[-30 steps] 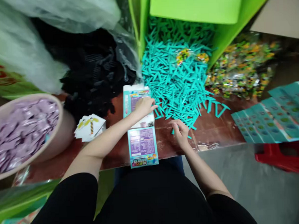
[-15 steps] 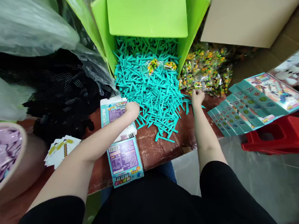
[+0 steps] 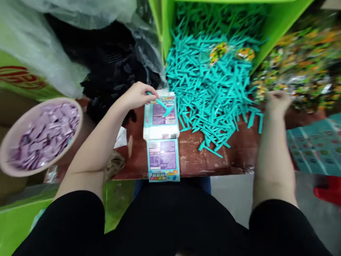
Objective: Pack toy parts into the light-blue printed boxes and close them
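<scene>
My left hand (image 3: 140, 95) pinches a teal T-shaped plastic piece (image 3: 162, 105), holding it slanted over an open printed carton (image 3: 149, 115). The carton's flap (image 3: 163, 175) hangs toward me at the table edge. To the right of it spreads a big heap of similar teal plastic pieces (image 3: 208, 93), spilling from a green box (image 3: 169, 27). My right hand (image 3: 278, 100) is at the near edge of a pile of clear packets with yellow, green and orange bits (image 3: 297, 67). Its fingers look curled together, but blur hides what is between them.
A pink tub (image 3: 6, 154) of purple sachets (image 3: 47, 134) stands at left. Behind my left hand lie black parts (image 3: 112, 66) under clear plastic sheeting (image 3: 58, 46). Printed teal cartons (image 3: 322, 145) overlap at right, above a red stool (image 3: 333, 193). Two small packets (image 3: 218, 53) rest on the teal heap.
The view has swung left. My left hand has moved left from the teal heap's edge over the carton, with a teal piece now visible in it. My right hand remains by the packets.
</scene>
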`<state>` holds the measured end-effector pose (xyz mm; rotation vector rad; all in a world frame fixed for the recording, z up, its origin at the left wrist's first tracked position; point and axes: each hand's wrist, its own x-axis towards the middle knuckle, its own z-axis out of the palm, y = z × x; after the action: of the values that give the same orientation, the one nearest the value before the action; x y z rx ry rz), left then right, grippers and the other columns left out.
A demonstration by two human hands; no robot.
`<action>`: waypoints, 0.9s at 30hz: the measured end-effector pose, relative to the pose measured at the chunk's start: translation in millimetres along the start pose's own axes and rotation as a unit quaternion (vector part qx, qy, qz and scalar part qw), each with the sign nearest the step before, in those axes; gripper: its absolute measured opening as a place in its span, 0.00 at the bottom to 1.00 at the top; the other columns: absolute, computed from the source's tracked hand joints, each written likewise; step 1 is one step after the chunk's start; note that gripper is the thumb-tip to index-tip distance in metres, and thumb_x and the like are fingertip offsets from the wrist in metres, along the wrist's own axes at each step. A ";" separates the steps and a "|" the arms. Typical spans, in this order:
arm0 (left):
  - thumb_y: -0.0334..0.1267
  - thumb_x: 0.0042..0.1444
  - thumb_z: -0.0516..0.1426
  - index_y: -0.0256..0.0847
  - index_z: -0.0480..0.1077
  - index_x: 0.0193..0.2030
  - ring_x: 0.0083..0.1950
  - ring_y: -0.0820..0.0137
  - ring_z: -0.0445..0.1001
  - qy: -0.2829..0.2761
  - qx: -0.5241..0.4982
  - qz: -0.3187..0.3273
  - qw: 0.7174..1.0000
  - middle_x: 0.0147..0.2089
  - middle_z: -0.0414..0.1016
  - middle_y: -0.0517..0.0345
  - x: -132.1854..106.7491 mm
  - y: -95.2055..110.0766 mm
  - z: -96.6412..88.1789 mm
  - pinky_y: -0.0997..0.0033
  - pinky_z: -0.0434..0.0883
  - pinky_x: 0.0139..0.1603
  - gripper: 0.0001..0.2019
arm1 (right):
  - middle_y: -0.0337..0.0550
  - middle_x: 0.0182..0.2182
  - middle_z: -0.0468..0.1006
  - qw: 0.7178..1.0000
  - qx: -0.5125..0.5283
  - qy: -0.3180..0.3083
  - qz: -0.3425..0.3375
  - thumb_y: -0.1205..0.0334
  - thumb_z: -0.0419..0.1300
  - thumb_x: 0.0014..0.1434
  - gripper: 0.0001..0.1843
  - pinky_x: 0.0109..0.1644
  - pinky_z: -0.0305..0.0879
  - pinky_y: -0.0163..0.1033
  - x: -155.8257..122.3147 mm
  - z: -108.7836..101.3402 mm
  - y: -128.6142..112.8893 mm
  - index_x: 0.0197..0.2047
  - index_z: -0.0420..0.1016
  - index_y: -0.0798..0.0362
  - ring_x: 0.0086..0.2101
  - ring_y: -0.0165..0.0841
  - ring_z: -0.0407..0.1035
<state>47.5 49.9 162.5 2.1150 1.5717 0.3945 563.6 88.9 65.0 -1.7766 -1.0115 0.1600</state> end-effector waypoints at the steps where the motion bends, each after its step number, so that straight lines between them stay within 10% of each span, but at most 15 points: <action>1: 0.34 0.56 0.59 0.36 0.81 0.41 0.35 0.67 0.77 -0.030 -0.005 0.006 1.000 0.33 0.80 0.54 -9.3 -8.9 -0.4 0.71 0.71 0.41 0.11 | 0.37 0.22 0.71 0.999 0.035 0.009 0.009 0.80 0.59 0.51 0.15 0.39 0.67 0.41 -2.8 -5.9 1.1 0.20 0.68 0.52 0.25 0.27 0.64; 8: 0.32 0.55 0.61 0.41 0.80 0.34 0.40 0.68 0.78 -0.285 -0.045 0.069 0.955 0.37 0.82 0.57 -55.6 -31.0 55.8 0.74 0.70 0.45 0.05 | 0.32 0.17 0.66 0.912 0.384 -0.095 0.109 0.72 0.70 0.42 0.13 0.22 0.57 0.36 -118.5 -13.5 -37.3 0.24 0.70 0.49 0.16 0.25 0.56; 12: 0.38 0.60 0.61 0.39 0.78 0.49 0.46 0.66 0.78 -0.117 -0.230 0.064 0.964 0.48 0.80 0.49 -67.8 -8.1 85.8 0.68 0.73 0.47 0.12 | 0.35 0.26 0.75 0.838 0.412 -0.324 0.151 0.60 0.76 0.37 0.19 0.29 0.68 0.35 -214.5 6.4 -83.8 0.30 0.72 0.49 0.25 0.28 0.68; 15: 0.43 0.60 0.62 0.38 0.74 0.54 0.38 0.68 0.78 -0.056 -0.443 -0.031 0.894 0.48 0.78 0.46 -71.3 14.7 102.1 0.70 0.74 0.36 0.17 | 0.37 0.32 0.77 0.816 0.377 -0.431 0.084 0.59 0.77 0.41 0.19 0.37 0.72 0.36 -252.3 18.3 -108.4 0.33 0.73 0.49 0.32 0.30 0.72; 19: 0.38 0.57 0.64 0.36 0.76 0.40 0.32 0.71 0.76 0.046 -0.519 -0.077 0.850 0.43 0.78 0.49 -77.2 29.1 117.7 0.73 0.73 0.30 0.08 | 0.36 0.37 0.79 0.816 0.411 -0.395 0.092 0.58 0.77 0.43 0.26 0.39 0.74 0.37 -268.8 27.6 -127.7 0.45 0.75 0.44 0.35 0.31 0.73; 23: 0.33 0.55 0.63 0.38 0.75 0.47 0.45 0.67 0.77 0.131 -0.523 -0.007 0.842 0.48 0.79 0.51 -88.0 27.5 123.1 0.72 0.76 0.41 0.13 | 0.41 0.39 0.81 0.769 0.384 -0.471 0.198 0.49 0.75 0.46 0.25 0.33 0.77 0.43 -282.1 33.8 -137.2 0.45 0.77 0.48 0.33 0.36 0.76; 27: 0.36 0.54 0.65 0.43 0.67 0.62 0.35 0.67 0.77 0.051 -0.509 -0.034 0.859 0.40 0.79 0.53 -95.1 19.6 120.2 0.71 0.74 0.30 0.28 | 0.39 0.29 0.79 0.846 0.337 -0.390 0.139 0.50 0.75 0.46 0.18 0.26 0.73 0.39 -284.5 37.6 -138.2 0.35 0.79 0.50 0.26 0.33 0.72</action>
<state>94.1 -69.2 75.8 1.2091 1.0726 1.0474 285.9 -67.1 65.7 -1.1634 -1.0410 1.3447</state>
